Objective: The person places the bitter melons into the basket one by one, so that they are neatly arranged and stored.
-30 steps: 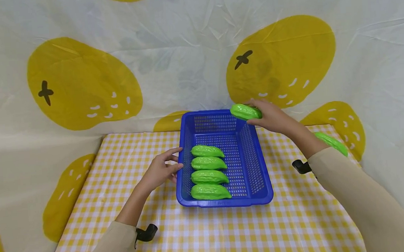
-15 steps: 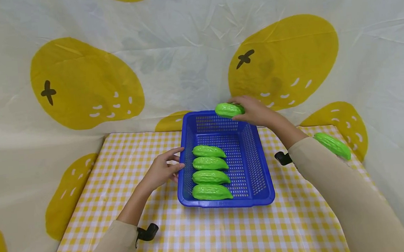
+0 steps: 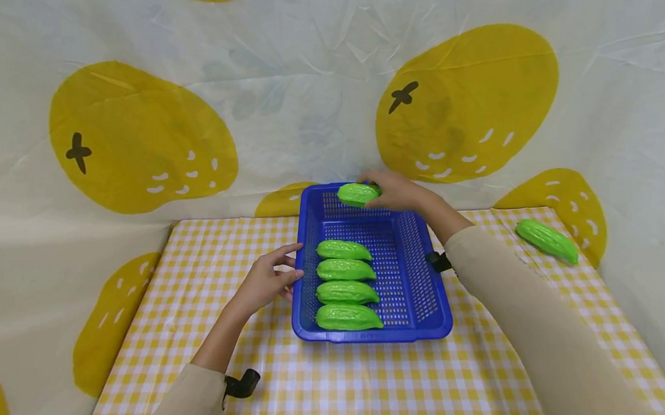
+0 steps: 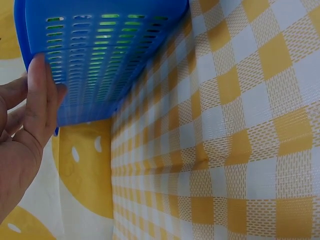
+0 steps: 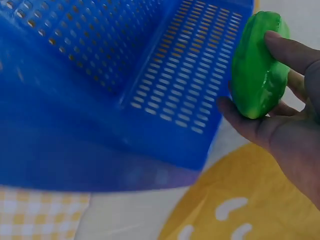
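Observation:
My right hand [image 3: 396, 191] grips a shiny green bitter melon [image 3: 358, 195] above the far end of the blue basket [image 3: 371, 334]. In the right wrist view, the fingers and thumb close round the ridged bitter melon [image 5: 257, 67] beside the basket's slotted wall [image 5: 180, 75]. Four-sided and deep, the basket holds several more bitter melons [image 3: 345, 270], lying crosswise in a column along its left side. With fingers extended, my left hand [image 3: 263, 280] touches the outside of the basket's left wall. The left wrist view shows those fingertips [image 4: 37, 75] against the wall near its rim.
Another bitter melon [image 3: 546, 241] lies on the yellow-checked tablecloth [image 3: 334, 394], right of the basket. A pale curtain [image 3: 314, 106] with large yellow fruit prints hangs directly behind the table. Each wrist wears a small black camera [image 3: 242, 384].
My right hand has carried the bitter melon left across the basket's far end, dipping slightly lately. The left hand stays at the basket's side. The melon on the cloth has come fully into sight.

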`<state>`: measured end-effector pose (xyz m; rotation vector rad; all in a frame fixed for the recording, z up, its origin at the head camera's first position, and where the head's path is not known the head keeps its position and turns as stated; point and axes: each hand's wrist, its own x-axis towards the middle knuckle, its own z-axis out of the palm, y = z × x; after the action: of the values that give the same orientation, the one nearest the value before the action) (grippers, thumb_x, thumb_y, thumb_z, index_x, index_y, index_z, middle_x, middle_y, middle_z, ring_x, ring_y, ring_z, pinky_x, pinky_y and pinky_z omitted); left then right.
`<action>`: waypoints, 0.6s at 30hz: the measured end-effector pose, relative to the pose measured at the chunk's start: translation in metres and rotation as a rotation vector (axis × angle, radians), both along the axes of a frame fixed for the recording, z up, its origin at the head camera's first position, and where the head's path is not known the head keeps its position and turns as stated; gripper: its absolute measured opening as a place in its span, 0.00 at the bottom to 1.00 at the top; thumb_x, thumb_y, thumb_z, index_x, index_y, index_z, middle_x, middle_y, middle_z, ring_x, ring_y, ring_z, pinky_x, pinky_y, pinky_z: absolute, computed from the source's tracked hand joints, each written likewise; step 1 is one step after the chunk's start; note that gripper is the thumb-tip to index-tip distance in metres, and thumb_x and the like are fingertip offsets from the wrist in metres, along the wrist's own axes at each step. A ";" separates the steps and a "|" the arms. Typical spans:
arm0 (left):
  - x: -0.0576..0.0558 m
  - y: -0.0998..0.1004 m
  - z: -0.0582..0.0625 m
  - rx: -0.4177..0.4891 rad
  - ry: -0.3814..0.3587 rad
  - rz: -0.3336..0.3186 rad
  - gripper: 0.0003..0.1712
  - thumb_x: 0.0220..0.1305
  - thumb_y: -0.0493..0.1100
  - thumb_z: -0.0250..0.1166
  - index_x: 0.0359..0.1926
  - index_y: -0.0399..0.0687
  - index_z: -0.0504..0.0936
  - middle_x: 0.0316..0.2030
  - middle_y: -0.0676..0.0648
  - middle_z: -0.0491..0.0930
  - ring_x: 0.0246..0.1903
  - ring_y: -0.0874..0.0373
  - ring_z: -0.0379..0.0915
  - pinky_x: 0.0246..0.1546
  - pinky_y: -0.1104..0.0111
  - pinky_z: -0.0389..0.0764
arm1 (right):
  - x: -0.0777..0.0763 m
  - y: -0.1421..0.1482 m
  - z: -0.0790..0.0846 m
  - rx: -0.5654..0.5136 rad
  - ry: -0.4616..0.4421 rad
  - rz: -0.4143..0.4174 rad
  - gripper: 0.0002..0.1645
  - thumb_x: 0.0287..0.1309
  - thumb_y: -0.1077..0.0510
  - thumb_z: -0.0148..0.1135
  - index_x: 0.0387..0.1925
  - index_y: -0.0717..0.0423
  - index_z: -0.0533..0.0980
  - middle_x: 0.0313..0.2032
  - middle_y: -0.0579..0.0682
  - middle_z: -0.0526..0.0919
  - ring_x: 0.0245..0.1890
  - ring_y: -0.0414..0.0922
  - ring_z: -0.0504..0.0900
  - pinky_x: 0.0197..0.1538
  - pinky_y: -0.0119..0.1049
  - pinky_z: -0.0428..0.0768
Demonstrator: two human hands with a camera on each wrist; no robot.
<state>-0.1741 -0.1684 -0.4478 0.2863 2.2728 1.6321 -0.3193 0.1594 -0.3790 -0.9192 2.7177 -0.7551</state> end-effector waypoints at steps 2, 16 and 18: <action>0.000 0.000 0.000 -0.005 0.002 -0.001 0.36 0.72 0.34 0.65 0.77 0.51 0.67 0.51 0.37 0.76 0.27 0.53 0.81 0.34 0.37 0.88 | 0.000 -0.003 -0.005 0.023 -0.025 0.002 0.32 0.65 0.58 0.71 0.67 0.62 0.72 0.58 0.64 0.79 0.58 0.60 0.78 0.61 0.56 0.79; -0.001 0.000 0.000 -0.021 0.010 -0.003 0.35 0.72 0.34 0.65 0.77 0.50 0.67 0.51 0.36 0.76 0.27 0.53 0.81 0.30 0.45 0.91 | 0.003 -0.027 -0.032 0.142 -0.179 -0.007 0.33 0.68 0.56 0.68 0.72 0.56 0.70 0.67 0.60 0.75 0.66 0.58 0.74 0.68 0.55 0.76; -0.001 0.000 0.000 -0.022 0.012 -0.008 0.35 0.72 0.34 0.65 0.77 0.49 0.67 0.51 0.35 0.76 0.27 0.53 0.81 0.30 0.44 0.91 | 0.003 -0.029 -0.038 0.144 -0.182 -0.009 0.34 0.68 0.57 0.68 0.72 0.56 0.70 0.67 0.60 0.75 0.67 0.58 0.73 0.68 0.55 0.76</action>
<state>-0.1747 -0.1685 -0.4481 0.3002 2.2934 1.6047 -0.3162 0.1300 -0.4166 -0.7679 2.5790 -0.6029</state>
